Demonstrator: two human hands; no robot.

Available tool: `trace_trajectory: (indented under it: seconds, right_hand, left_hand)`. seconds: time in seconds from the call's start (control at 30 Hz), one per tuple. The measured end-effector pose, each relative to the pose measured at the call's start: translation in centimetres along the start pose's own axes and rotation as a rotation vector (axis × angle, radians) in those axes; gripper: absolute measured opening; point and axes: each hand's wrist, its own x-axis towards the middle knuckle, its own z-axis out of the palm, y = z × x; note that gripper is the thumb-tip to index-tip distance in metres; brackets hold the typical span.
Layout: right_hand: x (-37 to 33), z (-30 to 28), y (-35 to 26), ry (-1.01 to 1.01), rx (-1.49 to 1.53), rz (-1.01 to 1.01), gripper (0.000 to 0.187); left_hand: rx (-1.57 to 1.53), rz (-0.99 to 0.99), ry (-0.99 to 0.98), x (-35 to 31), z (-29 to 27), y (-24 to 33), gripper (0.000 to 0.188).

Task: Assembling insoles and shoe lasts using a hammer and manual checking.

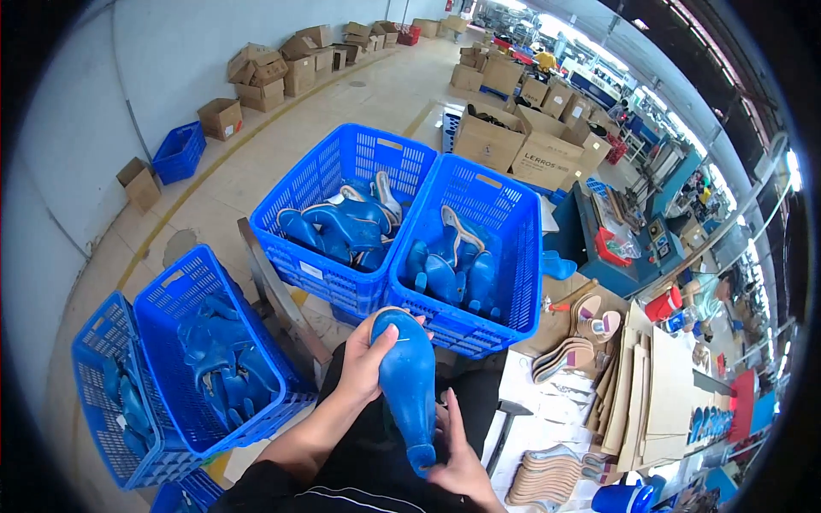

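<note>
A glossy blue shoe last [405, 376] is held lengthwise in front of my body, broad end away from me and narrow end towards me. My left hand [369, 355] is closed round its broad upper end, the thumb lying on top near a small pale mark. At the narrow lower end, my right hand [457, 457] has its thumb against the tip and its index finger straight along the side; its other fingers are partly hidden behind the last. Just beyond, two blue crates [466, 335] [321, 282] contain several more blue lasts [346, 224], some with pale soles.
More blue crates of lasts [224, 355] stand at my left beside a metal rail [278, 291]. On the right, a worktable bears stacked insoles [543, 474], a hammer [505, 432] and cardboard sheets [646, 385]. Cartons [492, 141] and machines stand farther back.
</note>
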Motion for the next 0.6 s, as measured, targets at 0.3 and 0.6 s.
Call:
trace_trajectory:
  seconds: [0.3,0.6]
  right_hand:
    - [5.5,-3.2,0.3,0.264,0.469,0.307,0.086]
    - [28.6,-16.1,7.6,0.439,0.241,0.281,0.052]
  left_hand:
    - [0.341,0.125,0.008,1.6,-3.7,-1.8,0.069]
    - [1.408,0.397,0.587,-8.2,-17.1,1.5,0.046]
